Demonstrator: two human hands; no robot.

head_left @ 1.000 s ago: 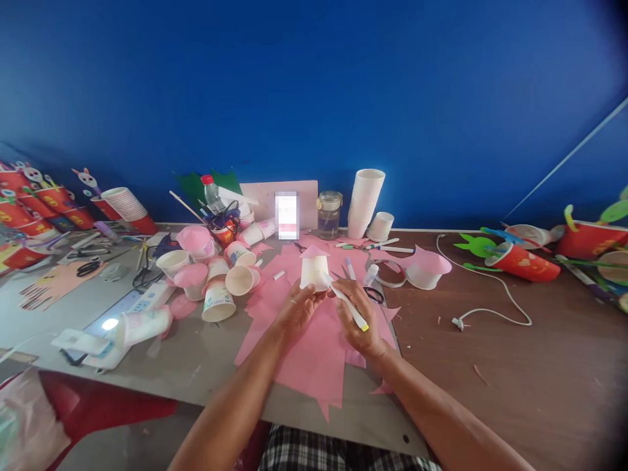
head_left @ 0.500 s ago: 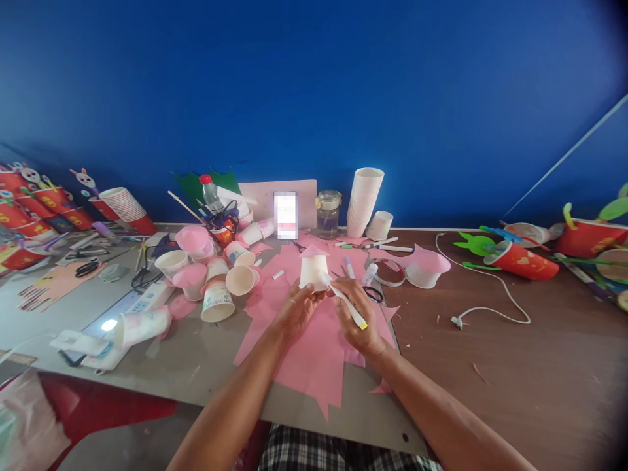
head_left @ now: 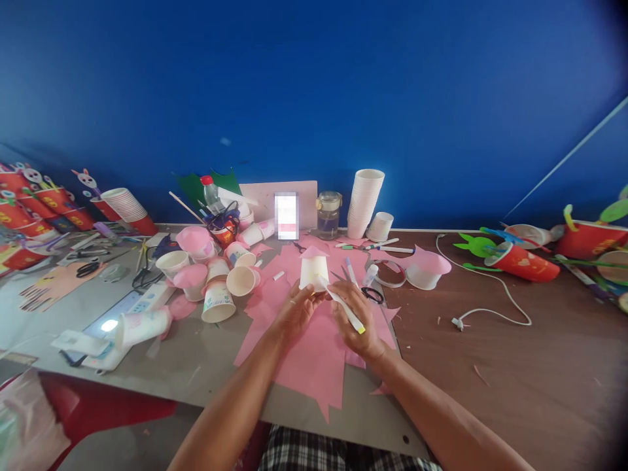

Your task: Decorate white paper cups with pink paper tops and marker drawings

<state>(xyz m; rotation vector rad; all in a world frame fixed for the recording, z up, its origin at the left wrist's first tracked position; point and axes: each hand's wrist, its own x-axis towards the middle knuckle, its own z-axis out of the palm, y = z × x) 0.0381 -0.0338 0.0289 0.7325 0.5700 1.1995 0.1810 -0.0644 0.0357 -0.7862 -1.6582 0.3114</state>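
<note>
- Holding fast, my left hand (head_left: 294, 313) wraps its fingertips round the lower part of a white paper cup (head_left: 314, 272) turned mouth-down, with a pink paper cone (head_left: 314, 252) sitting on top like a roof.
- Pinched in my right hand (head_left: 357, 322) is a white marker (head_left: 342, 305) with a yellow-green end cap; the fingers are closed on its barrel about midway.
- The marker's long axis runs on a slant: cap end low and toward me on the right, writing end up and to the left, where it meets the cup's lower right side. Whether the tip actually touches the wall I cannot tell; it is at least just beside it.
- The cup stands upright, up and left of my right-hand grip and directly beyond my left fingers, so the left hand is the nearer one and is already on it.
- Both hands hover over a sheet of pink paper (head_left: 314, 356) spread on the grey table (head_left: 210, 366).
- Beside my right hand, toward the far side, lie another pen (head_left: 350, 269) and a small black ring (head_left: 373, 295), both apart from my grip.
- To the left, well clear, a jumble of paper cups (head_left: 218, 278) lies on its sides; a tall stack of white cups (head_left: 364, 203) stands at the blue wall.
</note>
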